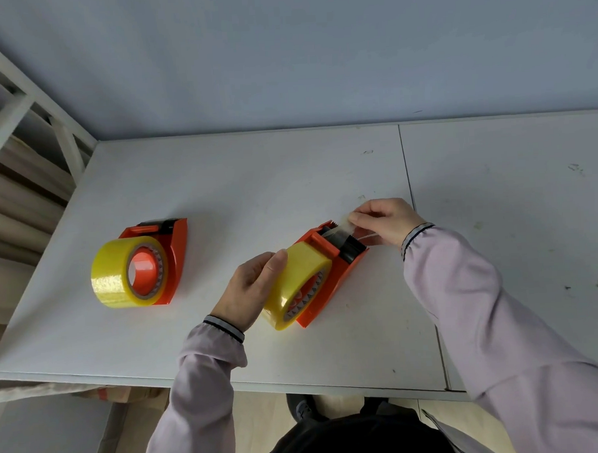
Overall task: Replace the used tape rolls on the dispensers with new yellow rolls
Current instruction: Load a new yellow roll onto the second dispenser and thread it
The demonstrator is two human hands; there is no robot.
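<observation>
Left dispenser (162,263), left of centre on the tabletop (288,178) — yellow roll (121,278) fitted, untouched.

Right dispenser (330,269), centre of frame — second yellow roll (298,281) seated on its hub. Left hand (249,290) cups the roll's outer face, fingers curled. Right hand (386,220) pinches the clear tape end (342,224) at the cutter, upper right of the dispenser.

Step in hand, likely: threading. Keep the roll steadied, draw the end flat and square over the blade — no twist.

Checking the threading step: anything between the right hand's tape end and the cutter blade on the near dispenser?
Nothing visible. The right hand pinches the clear tape end just past the blade end of the near dispenser; the left hand steadies its yellow roll.
</observation>
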